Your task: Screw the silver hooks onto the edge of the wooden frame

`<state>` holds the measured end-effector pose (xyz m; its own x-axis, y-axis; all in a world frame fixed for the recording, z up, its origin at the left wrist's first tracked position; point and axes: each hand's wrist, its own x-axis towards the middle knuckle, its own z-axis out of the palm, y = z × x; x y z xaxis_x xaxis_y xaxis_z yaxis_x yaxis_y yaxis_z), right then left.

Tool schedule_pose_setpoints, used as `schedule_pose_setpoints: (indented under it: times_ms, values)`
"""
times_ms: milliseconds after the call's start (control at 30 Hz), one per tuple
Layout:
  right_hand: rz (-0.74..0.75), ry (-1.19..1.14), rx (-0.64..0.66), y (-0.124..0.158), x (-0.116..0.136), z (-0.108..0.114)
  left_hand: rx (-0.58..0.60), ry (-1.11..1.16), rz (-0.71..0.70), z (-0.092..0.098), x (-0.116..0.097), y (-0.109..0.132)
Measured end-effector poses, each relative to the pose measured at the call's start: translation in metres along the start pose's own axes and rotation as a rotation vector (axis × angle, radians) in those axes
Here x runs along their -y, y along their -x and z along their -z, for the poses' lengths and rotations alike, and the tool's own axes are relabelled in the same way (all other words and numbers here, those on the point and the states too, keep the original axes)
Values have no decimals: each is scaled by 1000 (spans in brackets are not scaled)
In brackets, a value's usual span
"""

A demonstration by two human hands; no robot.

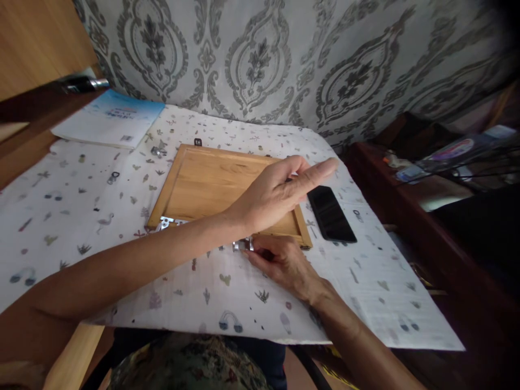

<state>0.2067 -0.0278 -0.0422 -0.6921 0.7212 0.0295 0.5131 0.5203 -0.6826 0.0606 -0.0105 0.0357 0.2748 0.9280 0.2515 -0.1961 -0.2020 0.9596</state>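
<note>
A framed wooden panel (211,179), like a small cabinet door, lies flat on the patterned cloth. My left hand (276,195) reaches across above its right half. One digit stretches rightward while the other fingers curl; a small dark bit shows among them, but what they hold is unclear. At the panel's near edge, my right hand (282,262) pinches a silver metal hinge (242,245) between thumb and fingers. Another metal hinge (164,222) sits at the near left corner, partly hidden by my left forearm. A small dark fitting (197,142) shows at the far edge.
A black phone (332,214) lies right of the panel. Behind to the left are a small metal part (158,151) and a blue-and-white book (111,119). A patterned curtain (260,59) hangs behind the table. Dark furniture (382,206) stands along the right side, with a plastic bottle (459,151).
</note>
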Motion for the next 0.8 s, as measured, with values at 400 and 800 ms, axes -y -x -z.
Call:
schedule_pose_setpoints:
  times_ms: [400,800]
  values:
    - [-5,-32,-22,0,0,-1,309,62,16,11,2,-2]
    - [41,-5,-39,0,-4,-2,28,-49,-57,-4,1,6]
